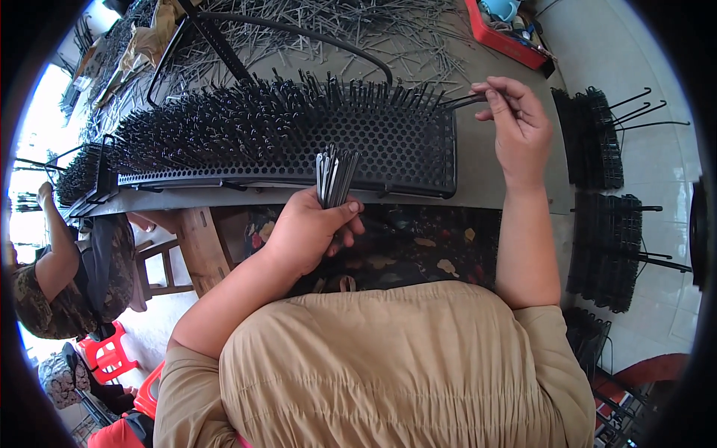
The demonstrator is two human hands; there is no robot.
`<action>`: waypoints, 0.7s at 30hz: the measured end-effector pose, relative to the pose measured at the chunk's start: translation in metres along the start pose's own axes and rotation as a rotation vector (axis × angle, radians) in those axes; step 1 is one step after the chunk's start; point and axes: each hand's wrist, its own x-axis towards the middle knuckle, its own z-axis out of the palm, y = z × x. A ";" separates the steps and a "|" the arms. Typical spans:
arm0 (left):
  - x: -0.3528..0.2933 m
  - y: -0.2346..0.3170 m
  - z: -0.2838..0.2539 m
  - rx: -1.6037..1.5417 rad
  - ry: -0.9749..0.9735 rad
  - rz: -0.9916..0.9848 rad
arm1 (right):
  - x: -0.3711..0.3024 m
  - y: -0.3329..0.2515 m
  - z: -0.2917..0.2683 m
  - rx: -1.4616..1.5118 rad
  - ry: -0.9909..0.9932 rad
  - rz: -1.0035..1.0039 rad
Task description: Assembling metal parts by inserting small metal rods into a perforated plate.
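Head view: left hand (310, 228) clenches a bundle of thin dark metal pins (334, 175); right hand (515, 123) fingers pinch one pin (463, 99), best kept upright over an empty hole of the black perforated tray (403, 149).

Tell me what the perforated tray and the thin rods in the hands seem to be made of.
Perforated tray: probably metal painted matte black, judging by its regular punched holes. Rods in the left hand, the bundle: likely steel wire, thin and straight, with a grey sheen.

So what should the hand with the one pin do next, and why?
Probably lower that pin into an empty hole near the right end of the perforated tray. The right hand pinches it just above that end, where holes look unfilled, while the left side is packed with upright pins. The left hand holds a bundle of pins.
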 end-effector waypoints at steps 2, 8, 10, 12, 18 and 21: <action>0.000 -0.001 0.000 0.011 0.003 0.006 | 0.000 0.004 0.001 0.088 -0.018 -0.021; 0.000 0.000 -0.002 -0.005 0.002 0.009 | -0.004 0.014 -0.005 0.256 0.014 -0.048; 0.001 0.001 -0.001 -0.007 0.006 0.001 | -0.003 0.015 -0.008 0.250 0.020 -0.049; 0.001 0.000 0.000 -0.009 -0.003 0.005 | -0.003 0.019 -0.007 0.246 0.024 -0.052; 0.000 -0.001 -0.001 -0.012 -0.006 0.013 | -0.005 0.040 -0.011 0.355 -0.019 0.017; -0.001 0.001 -0.003 -0.006 0.001 0.018 | -0.006 0.035 -0.013 0.310 -0.049 -0.007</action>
